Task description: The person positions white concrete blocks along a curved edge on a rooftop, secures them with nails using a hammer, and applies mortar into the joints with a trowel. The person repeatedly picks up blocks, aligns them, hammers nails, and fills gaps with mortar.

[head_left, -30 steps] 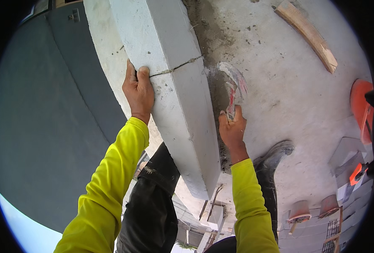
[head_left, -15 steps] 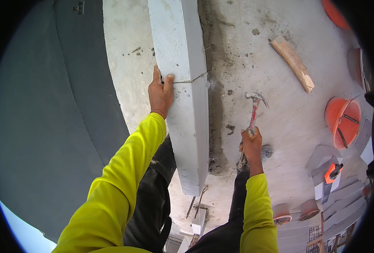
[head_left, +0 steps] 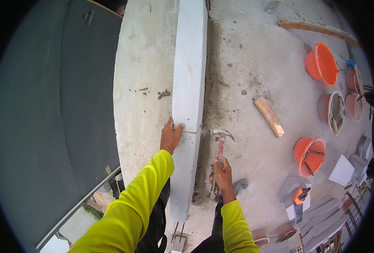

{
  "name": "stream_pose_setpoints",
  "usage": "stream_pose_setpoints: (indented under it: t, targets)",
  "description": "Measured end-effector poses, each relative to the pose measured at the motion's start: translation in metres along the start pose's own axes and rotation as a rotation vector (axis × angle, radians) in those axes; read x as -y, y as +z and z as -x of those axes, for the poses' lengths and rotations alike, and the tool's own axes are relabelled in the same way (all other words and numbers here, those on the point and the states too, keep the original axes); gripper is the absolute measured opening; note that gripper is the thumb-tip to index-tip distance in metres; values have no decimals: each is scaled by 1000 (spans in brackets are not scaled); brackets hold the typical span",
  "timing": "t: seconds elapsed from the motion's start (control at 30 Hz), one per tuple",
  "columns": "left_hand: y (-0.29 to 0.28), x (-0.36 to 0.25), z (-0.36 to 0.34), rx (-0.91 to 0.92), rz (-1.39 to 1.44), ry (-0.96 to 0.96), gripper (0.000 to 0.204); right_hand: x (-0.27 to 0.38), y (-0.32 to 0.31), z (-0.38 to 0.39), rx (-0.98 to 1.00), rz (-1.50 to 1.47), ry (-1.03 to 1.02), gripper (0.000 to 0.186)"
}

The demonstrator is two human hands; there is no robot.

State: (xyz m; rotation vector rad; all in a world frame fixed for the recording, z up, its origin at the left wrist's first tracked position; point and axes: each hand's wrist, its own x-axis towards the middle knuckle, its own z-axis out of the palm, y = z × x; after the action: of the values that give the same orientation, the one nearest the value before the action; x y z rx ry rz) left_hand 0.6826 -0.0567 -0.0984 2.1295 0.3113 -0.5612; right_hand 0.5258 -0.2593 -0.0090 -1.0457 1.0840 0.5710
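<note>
The left hand (head_left: 171, 137) rests at the left edge of a row of pale grey blocks, with thumb and forefinger spread apart: the thumb lies on the top face close to the joint, and the forefinger points forward along the side. The other fingers are mostly hidden, so how far they bend cannot be told. The joint is a thin line between the far block (head_left: 189, 76) and the near block (head_left: 182, 168), which meet end to end on the concrete floor (head_left: 147, 55). On the row's right, the right hand (head_left: 222, 173) has its fingers curled closed around the red-marked handle of a claw hammer (head_left: 221, 145) — its head is level with the joint and just beside the blocks, seemingly a little apart from them. A dark boot (head_left: 240, 185) shows near the right hand. Farther right lie a short piece of wood (head_left: 268, 117), an orange bucket (head_left: 298, 156) with dark bars across its mouth and an orange-handled tool (head_left: 298, 196). A dark grey wall (head_left: 90, 92) fills the left side, well apart from the blocks.
</note>
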Motion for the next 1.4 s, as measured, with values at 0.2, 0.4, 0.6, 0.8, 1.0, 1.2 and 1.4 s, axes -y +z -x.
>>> stream_pose_setpoints:
  t: [0.2,0.4,0.6,0.8,1.0,1.2,1.4]
  targets:
    - [-3,-11,3,10,-117,-94,69,41,46,-17,27,-29,48,26]
    - [-4,-52,7,-27,-399,-241,65,73,9,60,-98,-40,119,24]
    - [3,-92,28,-263,-513,170,58,84,-44,80,-92,82,-47,28]
    - [74,-177,100,378,731,-345,24,93,-31,59,-5,536,-669,51]
    - [110,-215,108,62,463,-583,21,69,-213,53,-410,-143,-551,26]
    - [135,-201,141,222,190,-552,24,20,-492,-29,-994,149,-234,17]
    - [162,-195,164,301,61,-592,25,4,-572,-133,-973,637,-265,20]
